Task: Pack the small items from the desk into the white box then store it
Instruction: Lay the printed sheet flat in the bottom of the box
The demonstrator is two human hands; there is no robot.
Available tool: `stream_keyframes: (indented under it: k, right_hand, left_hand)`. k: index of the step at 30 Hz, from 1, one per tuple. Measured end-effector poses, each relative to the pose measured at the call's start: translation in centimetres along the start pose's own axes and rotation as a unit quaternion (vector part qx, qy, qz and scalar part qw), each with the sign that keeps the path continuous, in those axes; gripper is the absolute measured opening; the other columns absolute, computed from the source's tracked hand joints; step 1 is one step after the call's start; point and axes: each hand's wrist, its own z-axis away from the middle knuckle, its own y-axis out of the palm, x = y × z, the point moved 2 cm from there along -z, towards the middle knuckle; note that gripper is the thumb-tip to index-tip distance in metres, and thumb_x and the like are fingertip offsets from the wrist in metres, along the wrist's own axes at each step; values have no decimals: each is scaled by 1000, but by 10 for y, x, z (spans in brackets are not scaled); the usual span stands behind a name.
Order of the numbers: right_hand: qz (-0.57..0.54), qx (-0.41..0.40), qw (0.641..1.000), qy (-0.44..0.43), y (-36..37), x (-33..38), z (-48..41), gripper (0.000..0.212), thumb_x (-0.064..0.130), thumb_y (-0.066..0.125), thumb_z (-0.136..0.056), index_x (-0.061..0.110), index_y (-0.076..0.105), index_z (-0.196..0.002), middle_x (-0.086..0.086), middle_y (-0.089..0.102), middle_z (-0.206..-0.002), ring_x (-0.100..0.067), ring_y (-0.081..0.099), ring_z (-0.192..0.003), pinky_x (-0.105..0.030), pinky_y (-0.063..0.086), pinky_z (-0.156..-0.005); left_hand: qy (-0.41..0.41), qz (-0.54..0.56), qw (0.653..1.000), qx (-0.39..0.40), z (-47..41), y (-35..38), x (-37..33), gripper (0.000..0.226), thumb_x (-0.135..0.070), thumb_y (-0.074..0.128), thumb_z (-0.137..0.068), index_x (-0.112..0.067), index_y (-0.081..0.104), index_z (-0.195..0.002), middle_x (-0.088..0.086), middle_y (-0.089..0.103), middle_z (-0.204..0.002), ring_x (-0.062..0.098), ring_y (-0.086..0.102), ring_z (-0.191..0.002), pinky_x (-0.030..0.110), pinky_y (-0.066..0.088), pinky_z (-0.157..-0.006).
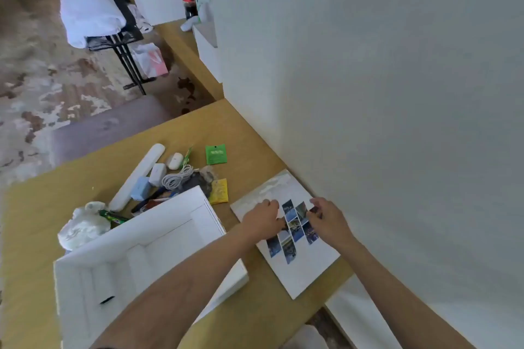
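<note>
A: Fingers?
B: Left hand (262,219), right hand (326,221): fingers curled, apparently pinching the booklet (286,246) cover. It's blurry, so not certain.
A: Handling?
B: Thin, light, floppy, probably slick. Take an edge and support it underneath. White box (158,215) is just left of the fingers, open. Cable (177,177), green packet (216,154) and yellow packet (219,191) lie beyond on the desk (255,306).
A: Text?
B: Nothing readable.

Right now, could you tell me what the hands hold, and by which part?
The left hand and right hand touch the flat booklet at its middle; a grip cannot be told.
</note>
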Motion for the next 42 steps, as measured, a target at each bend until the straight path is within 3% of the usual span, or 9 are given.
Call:
stream_keyframes:
  k: [6,10,13,19,22,31,36,40,42]
  right_hand:
    - [90,80,992,-30,15,-17,-17,34,24,60,-87,13,58,-119,-8,59,-119,-27,53,-114,-36,47,-93]
    - [160,97,982,-32,19,-38,-24,66,34,70,-82,18,42,-140,-10,37,-145,-29,33,-136,-41,33,-110]
    - [213,99,971,-53,27,-52,-24,83,38,75,-79,21,31,-148,-10,17,-157,-28,17,-145,-43,23,-117]
    - [166,66,982,-58,35,-62,-26,79,31,80,-74,21,40,-141,-6,20,-157,-26,19,-145,-41,25,-117]
    - [142,67,986,-58,37,-68,-28,74,27,81,-74,21,43,-137,-4,17,-159,-26,16,-146,-42,25,-117]
    - [-3,63,994,-86,25,-58,-30,78,34,81,-74,24,43,-142,1,26,-156,-19,30,-141,-42,35,-113]
    - [-101,-14,985,-137,11,7,-29,83,75,57,-75,37,32,-145,13,33,-151,-5,30,-139,-30,30,-112]
    - [-60,-48,972,-221,9,88,-41,72,77,47,-80,42,31,-141,16,41,-141,8,29,-123,-15,26,-100]
    - [-32,-32,967,-251,11,135,-46,64,77,42,-83,39,40,-134,11,53,-130,2,42,-115,-20,36,-96]
  left_hand:
    - [-98,-79,992,-11,-38,-1,36,61,-34,52,-90,-6,28,-138,17,30,-145,35,33,-132,50,38,-103]
    - [-150,-72,986,-7,-50,2,52,77,-41,59,-88,-3,20,-143,23,31,-146,39,33,-133,45,35,-105]
    - [-164,-89,982,-24,-55,0,56,73,-45,64,-83,-8,30,-136,20,41,-139,38,42,-127,47,42,-97]
    - [-183,-14,981,-69,-61,-23,72,53,-52,66,-78,-10,58,-109,11,62,-109,28,59,-97,37,51,-76]
    - [-157,80,983,-54,-66,-38,64,37,-51,64,-82,-14,63,-88,4,64,-84,17,58,-70,27,41,-55]
    - [-18,105,987,-124,-17,-73,19,27,-38,52,-95,-11,57,-100,5,60,-86,23,55,-80,34,45,-69]
    - [19,254,939,-230,51,-109,36,30,-40,59,-90,-10,64,-92,11,65,-81,29,62,-74,38,48,-61]
    - [38,364,872,-325,121,-128,63,24,-39,63,-88,-26,58,-69,-15,55,-58,1,53,-52,13,40,-50]
    - [49,417,834,-357,157,-134,82,28,-37,65,-88,-25,55,-65,-16,49,-55,2,45,-49,15,36,-45]
